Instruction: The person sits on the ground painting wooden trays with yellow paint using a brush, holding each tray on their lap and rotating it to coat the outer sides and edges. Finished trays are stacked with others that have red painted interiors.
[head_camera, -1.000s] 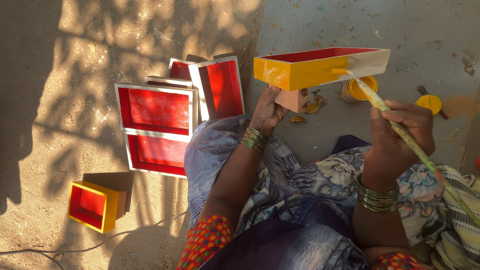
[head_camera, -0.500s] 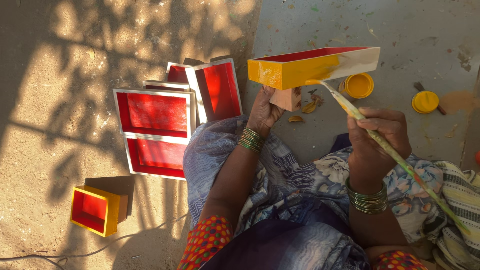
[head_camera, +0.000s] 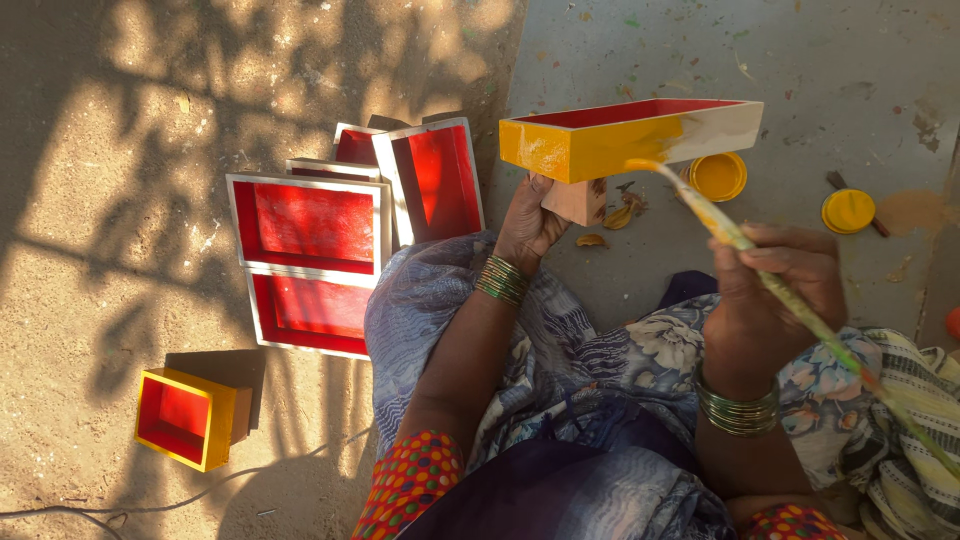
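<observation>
The right hand (head_camera: 778, 290) is curled in a pinch around a long thin brush (head_camera: 770, 285) streaked yellow and green; its stem runs from lower right, past the wrist, up-left to a tip laid on the side wall of the wooden box (head_camera: 625, 135). The left hand (head_camera: 530, 222), just left of that tip, grips a bare wood block under the box, fingers wrapped about it. The box is a long, shallow rectangle — red inside, glossy yellow along most of its near wall, raw pale wood at its right end. Its long axis lies left to right, tilting slightly upward rightward. Since a second ago the yellow has spread further right and the brush tip sits lower on the wall. Beyond the right hand, an open yellow paint pot (head_camera: 718, 176) and a yellow lid (head_camera: 847, 211) rest on concrete.
</observation>
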